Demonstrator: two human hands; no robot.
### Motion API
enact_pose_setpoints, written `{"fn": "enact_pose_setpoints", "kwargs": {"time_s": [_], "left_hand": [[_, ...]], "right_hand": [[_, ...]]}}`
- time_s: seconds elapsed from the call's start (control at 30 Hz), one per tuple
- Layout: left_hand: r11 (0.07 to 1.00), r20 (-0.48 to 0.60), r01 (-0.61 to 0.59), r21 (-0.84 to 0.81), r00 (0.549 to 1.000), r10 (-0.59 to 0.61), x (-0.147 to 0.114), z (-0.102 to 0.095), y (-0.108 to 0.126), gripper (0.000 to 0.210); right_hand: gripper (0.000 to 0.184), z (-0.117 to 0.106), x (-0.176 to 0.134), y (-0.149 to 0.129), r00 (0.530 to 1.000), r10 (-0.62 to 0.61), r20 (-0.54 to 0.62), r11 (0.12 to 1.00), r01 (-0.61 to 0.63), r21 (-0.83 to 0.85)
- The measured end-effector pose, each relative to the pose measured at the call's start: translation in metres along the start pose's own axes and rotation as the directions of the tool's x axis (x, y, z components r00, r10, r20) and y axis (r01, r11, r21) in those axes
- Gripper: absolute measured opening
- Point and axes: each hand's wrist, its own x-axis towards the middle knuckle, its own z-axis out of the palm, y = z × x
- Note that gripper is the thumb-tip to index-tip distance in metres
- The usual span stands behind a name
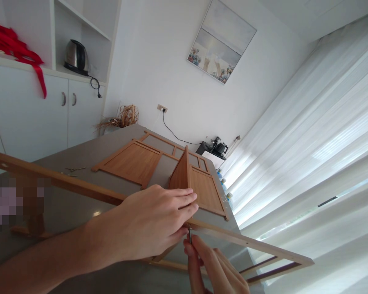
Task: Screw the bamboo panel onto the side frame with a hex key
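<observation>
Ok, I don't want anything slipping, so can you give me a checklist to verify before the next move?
1. Left hand placed at the upright wooden panel and the near wooden rail: ok.
2. Small metal piece pinched in the right hand: ok.
3. Metal piece properly seated in the rail: cannot tell, its engagement is too small to see.
4. Panel tight and square against the rail: cannot tell, the left hand covers the meeting point.
5. Loose metal pieces apart from both hands: ok, on the tabletop to the left.
</observation>
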Motion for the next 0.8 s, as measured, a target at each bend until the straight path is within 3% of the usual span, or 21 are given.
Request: {"fn": "enact_pose_setpoints", "kwargs": {"time_s": [0.2,0.33,0.37,0.67,0.8], "left_hand": [[1.0,-0.004,-0.004,0.004,1.0,0.004,0.0,0.003,-0.002,0.039],[1.0,-0.007,0.0,-0.009,1.0,0.0,-0.002,0.003,-0.002,0.039],[1.0,-0.004,0.002,-0.013,1.0,-0.002,-0.002,0.003,-0.002,0.038],[1.0,0.047,0.025,-0.013,0.999,-0.024,0.001,0.001,-0.001,0.038],[1.0,0.04,0.017,-0.01,0.999,-0.017,-0.001,0.002,-0.001,0.037]], "right_hand": [[0.015,0.015,0.001,0.0,0.962,-0.138,-0.234,0.986,0.111,-0.126],[0.012,0.012,0.001,0.004,0.972,-0.208,-0.105,0.969,0.191,-0.157],[0.015,0.011,0.001,0.005,0.961,-0.211,-0.177,0.969,0.182,-0.169],[0.019,0.003,0.002,0.015,0.964,-0.243,-0.109,0.952,0.215,-0.218],[0.016,-0.012,0.004,0.014,0.965,-0.251,0.074,0.933,0.261,-0.246]]}}
